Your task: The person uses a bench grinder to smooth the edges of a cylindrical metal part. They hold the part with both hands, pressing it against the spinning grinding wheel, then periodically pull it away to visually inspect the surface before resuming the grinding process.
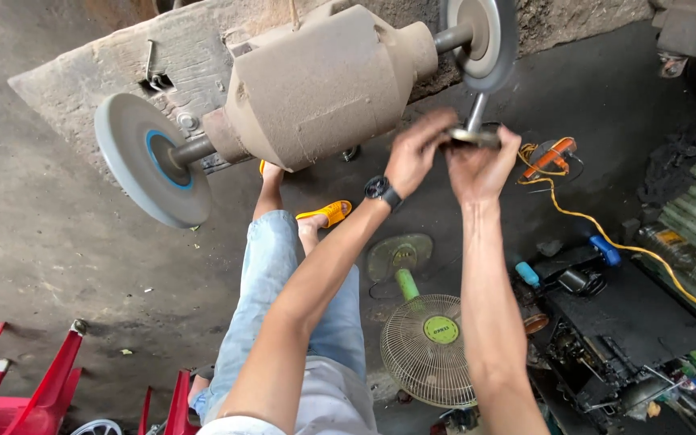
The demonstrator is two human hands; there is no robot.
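Grimy workshop; shiny round metal part [474, 134]

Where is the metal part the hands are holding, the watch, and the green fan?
Metal part [475, 121], head view, on its shiny stem just below the right wheel.
Watch [380, 190], head view, on the dark dial at the left wrist.
Fan [428, 348], head view, on the round wire guard.
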